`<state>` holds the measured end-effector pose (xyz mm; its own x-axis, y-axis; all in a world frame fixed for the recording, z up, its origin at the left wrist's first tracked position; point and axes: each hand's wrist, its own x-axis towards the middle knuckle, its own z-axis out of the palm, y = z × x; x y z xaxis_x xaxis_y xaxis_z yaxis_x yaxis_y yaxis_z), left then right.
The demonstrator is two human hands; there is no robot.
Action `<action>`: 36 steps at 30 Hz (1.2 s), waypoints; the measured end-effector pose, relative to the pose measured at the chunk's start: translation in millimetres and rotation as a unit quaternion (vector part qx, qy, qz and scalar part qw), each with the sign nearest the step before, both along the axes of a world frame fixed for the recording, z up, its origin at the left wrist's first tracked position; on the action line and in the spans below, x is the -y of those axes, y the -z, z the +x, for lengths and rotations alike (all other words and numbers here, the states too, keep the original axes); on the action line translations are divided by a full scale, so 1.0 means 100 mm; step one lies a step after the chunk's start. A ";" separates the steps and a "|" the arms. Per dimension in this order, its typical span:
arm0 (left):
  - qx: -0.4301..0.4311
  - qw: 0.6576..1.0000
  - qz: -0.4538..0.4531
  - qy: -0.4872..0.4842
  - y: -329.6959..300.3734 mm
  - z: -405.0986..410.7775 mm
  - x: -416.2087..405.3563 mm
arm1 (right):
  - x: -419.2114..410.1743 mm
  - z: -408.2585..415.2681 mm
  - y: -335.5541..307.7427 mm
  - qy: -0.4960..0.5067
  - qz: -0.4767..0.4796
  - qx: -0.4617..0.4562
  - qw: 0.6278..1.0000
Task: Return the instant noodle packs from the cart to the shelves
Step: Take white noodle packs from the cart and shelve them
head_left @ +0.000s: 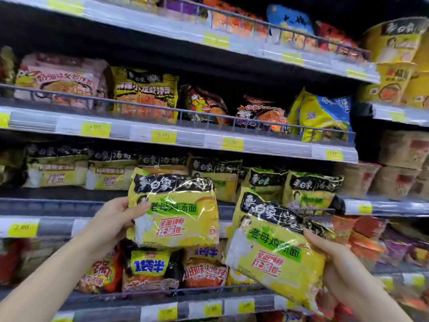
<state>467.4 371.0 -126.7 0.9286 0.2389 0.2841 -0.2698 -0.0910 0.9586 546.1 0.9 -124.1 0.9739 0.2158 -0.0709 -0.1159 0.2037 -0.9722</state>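
Two yellow instant noodle packs are held up before a stocked store shelf, seen from the single head view. The left hand (116,219) grips the left pack (176,210) by its left edge, thumb across the front and the other fingers hidden behind it; this pack is upright and faces the camera, in front of the shelf row of matching yellow packs (162,173). The right hand (334,259) holds the right pack (274,249) along its right edge, thumb on the front near the dark top band, fingers out of sight behind. That pack is tilted, its top leaning to the left, and it sits lower and to the right of the other one. The two packs are close but apart.

Behind them, the price rail (185,138) with yellow tags runs under the shelf above, which carries a pink pack (60,82), a yellow and black pack (146,94), dark red packs (260,112) and a blue and yellow pack (322,115). Below the hands, the lower shelf holds a blue-labelled pack (148,266) and orange packs (204,273). Noodle cups (392,43) are stacked at the upper right. Much of the shelf is motion-blurred.
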 end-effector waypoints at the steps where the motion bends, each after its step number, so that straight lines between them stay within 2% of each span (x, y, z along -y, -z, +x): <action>1: 0.006 1.000 0.001 -0.007 0.05 0.04 -0.02 | -0.04 0.06 0.09 -0.010 0.003 -0.005 1.000; 6: 0.008 0.999 -0.020 -0.048 0.25 0.18 -0.13 | -0.21 0.38 0.34 -0.031 0.026 0.010 0.999; 9: 0.001 0.998 -0.036 -0.055 0.27 0.23 -0.15 | -0.32 0.61 0.35 -0.009 0.049 0.009 0.999; 18: -0.004 0.996 -0.029 -0.088 0.22 0.26 -0.30 | -0.94 1.25 -0.39 0.054 0.020 0.102 0.993; 24: -0.002 0.996 -0.002 -0.093 0.18 0.25 -0.45 | -1.44 1.55 -0.65 0.068 -0.060 0.127 0.988; 28: 0.001 0.995 -0.024 -0.101 0.14 0.28 -0.57 | -1.62 1.60 -0.67 0.056 -0.122 0.149 0.980; 31: -0.005 0.995 -0.022 -0.099 0.13 0.26 -0.60 | -1.69 1.61 -0.62 0.065 -0.216 0.179 0.958; 36: -0.001 0.995 -0.004 -0.097 0.14 0.27 -0.64 | -1.70 1.66 -0.55 0.066 -0.317 0.226 0.919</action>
<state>494.8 435.4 -140.3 0.8655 0.4153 0.2800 -0.2463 -0.1340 0.9599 712.1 170.6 -68.9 0.9492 0.1486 0.2774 0.3147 -0.4363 -0.8430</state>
